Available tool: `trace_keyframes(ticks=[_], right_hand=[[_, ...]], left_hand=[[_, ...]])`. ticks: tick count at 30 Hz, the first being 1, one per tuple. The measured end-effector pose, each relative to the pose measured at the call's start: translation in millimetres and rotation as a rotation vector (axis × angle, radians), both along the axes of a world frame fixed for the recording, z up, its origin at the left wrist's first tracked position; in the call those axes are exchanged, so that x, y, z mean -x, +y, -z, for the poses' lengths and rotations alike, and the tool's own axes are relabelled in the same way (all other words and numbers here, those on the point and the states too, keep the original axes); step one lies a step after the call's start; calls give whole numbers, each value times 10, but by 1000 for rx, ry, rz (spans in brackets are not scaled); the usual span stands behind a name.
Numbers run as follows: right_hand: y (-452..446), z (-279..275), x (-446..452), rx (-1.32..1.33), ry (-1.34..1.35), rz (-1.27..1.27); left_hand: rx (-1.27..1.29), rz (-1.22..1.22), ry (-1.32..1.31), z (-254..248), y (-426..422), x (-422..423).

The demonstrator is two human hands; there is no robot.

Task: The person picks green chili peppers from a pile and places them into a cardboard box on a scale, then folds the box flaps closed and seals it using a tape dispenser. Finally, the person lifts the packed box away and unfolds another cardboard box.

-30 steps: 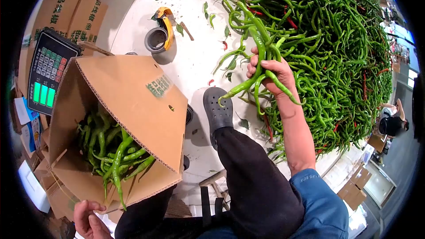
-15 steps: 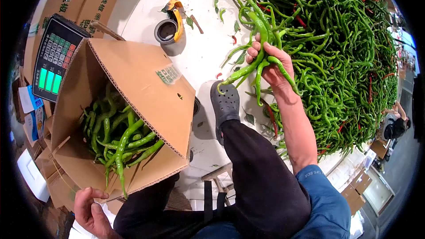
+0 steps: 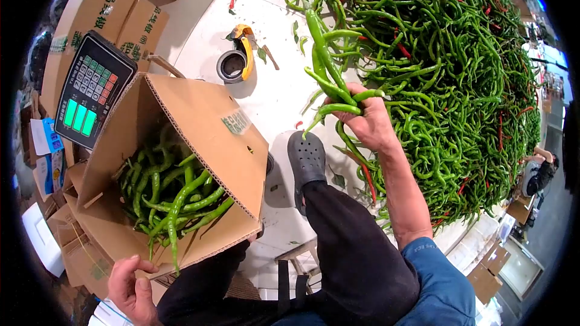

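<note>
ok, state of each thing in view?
Black plastic scale: display lit green.
Brown cardboard box: open, partly filled.
Yellow tape dispenser: on floor, unheld.
Right hand: grip closed on long green peppers.
Left hand: half-open, at box edge.
Green-and-red pepper heap: loose, mostly green.

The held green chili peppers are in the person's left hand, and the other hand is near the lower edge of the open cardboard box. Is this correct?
Not the hand: the head view shows the held green chili peppers in the right hand. The other hand, the left, is near the lower edge of the open cardboard box.
</note>
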State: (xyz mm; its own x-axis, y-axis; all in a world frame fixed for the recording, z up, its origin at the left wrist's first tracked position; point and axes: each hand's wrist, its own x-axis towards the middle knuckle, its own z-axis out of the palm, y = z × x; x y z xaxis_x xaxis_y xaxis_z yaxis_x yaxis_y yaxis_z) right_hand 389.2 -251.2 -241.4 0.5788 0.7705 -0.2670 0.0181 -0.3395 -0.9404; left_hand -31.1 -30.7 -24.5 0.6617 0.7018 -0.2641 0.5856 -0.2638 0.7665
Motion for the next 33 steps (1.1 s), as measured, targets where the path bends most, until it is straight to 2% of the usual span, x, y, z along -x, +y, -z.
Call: trace_keyframes(ticks=[4, 7, 9, 11, 12, 13, 15, 16, 18, 19, 22, 24, 25, 26, 27, 29, 31, 32, 33], right_hand=[[33, 5, 34, -96, 166, 105], [33, -166, 18, -19, 125, 81], [20, -397, -20, 23, -32, 40], [121, -867, 25, -64, -60, 125], [134, -1012, -26, 1, -153, 144], [201, -1129, -70, -166, -159, 144], [456, -1517, -121, -411, -190, 13], [624, -1701, -173, -559, -137, -191], [1104, -2021, -281, -719, -20, -624], [1404, -2163, -309, -726, 44, -850], [2019, -2465, 407, -771, -63, -1042], [2515, -2808, 751, -194, -194, -1406], [2674, -2828, 1006, 15, -242, -1431], [2827, -2629, 1184, -60, -270, -1435], [2922, -2523, 1287, -71, -457, -1446], [2951, -2498, 1323, 138, -497, -1435], [2786, -2302, 1225, 148, -606, -1152], [2672, -2325, 1215, 111, -599, -1081], [2529, -2301, 1201, 37, -740, -1037]], left_hand=[[13, 16, -11, -10, -6, -11], [-33, -35, 16, 21, -11, 15], [-60, -39, -9, -45, -65, -118], [-137, -18, -26, -129, -47, -143], [-140, -71, -95, -144, -52, -123], [-142, -112, -172, -157, -60, -120], [-169, -287, -281, -235, -105, -142], [-182, -248, -328, -256, -69, -46], [-206, -370, -454, -278, -9, 2], [-204, -433, -540, -296, 34, 20], [-289, -559, -710, -409, 89, 70], [-384, -623, -775, -500, 63, 132], [-429, -654, -800, -542, 39, 164], [-460, -642, -827, -576, 22, 214], [-473, -624, -825, -602, 3, 246], [-497, -599, -818, -643, -48, 313], [-493, -584, -798, -654, -81, 411], [-480, -579, -808, -651, -80, 440], [-463, -572, -819, -646, -77, 466]])
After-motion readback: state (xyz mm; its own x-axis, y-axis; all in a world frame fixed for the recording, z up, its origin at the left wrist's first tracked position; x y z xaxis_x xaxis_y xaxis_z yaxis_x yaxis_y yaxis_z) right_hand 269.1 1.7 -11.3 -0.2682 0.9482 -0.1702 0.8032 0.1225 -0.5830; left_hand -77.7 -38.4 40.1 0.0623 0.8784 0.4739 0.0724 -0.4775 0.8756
